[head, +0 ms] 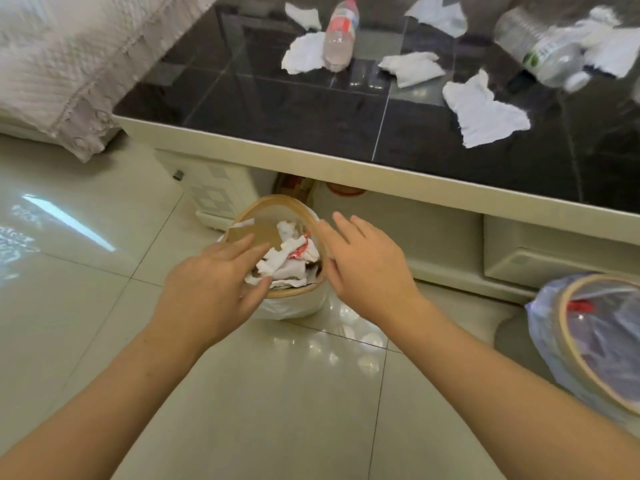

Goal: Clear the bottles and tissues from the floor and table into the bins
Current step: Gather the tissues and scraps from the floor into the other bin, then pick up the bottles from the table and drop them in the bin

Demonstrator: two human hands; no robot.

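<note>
Both hands, left [214, 275] and right [363, 258], are held open, empty, over a tissue-filled bin [294, 296]; bottles [340, 34] and tissues [483, 112] are scattered on the bench [277, 109] at twelve o'clock.

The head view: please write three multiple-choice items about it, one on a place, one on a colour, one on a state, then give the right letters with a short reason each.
1. Where does the red-labelled bottle lie?
A. on the floor
B. on the dark table top
C. in a bin

2. What colour are the tissues on the table?
A. white
B. blue
C. yellow

3. How is the left hand?
A. gripping a bottle
B. pinching a tissue
C. open, holding nothing

Key: 1 B, it lies on its side on the table; 2 A, all pieces are white; 3 C, its fingers are straight over the small bin.
</note>
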